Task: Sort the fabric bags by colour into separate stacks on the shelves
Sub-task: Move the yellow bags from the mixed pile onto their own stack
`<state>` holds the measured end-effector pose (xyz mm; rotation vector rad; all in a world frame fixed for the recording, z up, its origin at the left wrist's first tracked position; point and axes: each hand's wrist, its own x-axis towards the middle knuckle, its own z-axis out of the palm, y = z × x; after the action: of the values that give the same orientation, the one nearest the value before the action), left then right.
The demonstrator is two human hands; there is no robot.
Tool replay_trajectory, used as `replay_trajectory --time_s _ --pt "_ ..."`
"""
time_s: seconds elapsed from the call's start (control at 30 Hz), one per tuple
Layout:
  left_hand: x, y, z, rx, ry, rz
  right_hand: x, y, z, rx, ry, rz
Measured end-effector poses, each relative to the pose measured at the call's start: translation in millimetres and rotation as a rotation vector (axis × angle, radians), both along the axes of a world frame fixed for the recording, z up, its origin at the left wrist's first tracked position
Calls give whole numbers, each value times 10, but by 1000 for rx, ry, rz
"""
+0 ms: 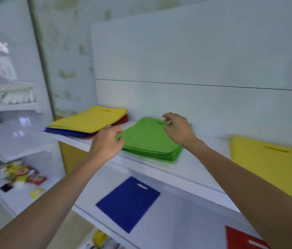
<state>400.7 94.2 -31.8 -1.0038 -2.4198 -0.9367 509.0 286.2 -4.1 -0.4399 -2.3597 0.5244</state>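
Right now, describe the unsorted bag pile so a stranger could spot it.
On the upper shelf, look left of the green stack to the mixed pile at its left end. Unlike its single-colour neighbours, it has yellow on top with red and blue edges underneath.

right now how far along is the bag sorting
Done: a stack of flat green fabric bags on the upper white shelf; a yellow fabric bag beside it, a blue fabric bag and a red fabric bag below start others. In hand: left hand and right hand over the green stack, grip unclear. Left: the mixed yellow, red and blue pile.
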Motion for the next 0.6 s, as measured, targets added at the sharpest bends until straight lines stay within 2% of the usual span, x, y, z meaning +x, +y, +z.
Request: replay_trajectory --time_s 0.13,0.33,0.6 --pt "-521 -618 -2 -1 -21 45 -724 -561 -40 -23 14 120" --pt "-1173 -1301 -134 2 -28 65 -1576 -1096 -137 -77 48 177" --pt "-2001 -1517 -206 27 -69 61 -2444 -1294 -171 -71 5 229"
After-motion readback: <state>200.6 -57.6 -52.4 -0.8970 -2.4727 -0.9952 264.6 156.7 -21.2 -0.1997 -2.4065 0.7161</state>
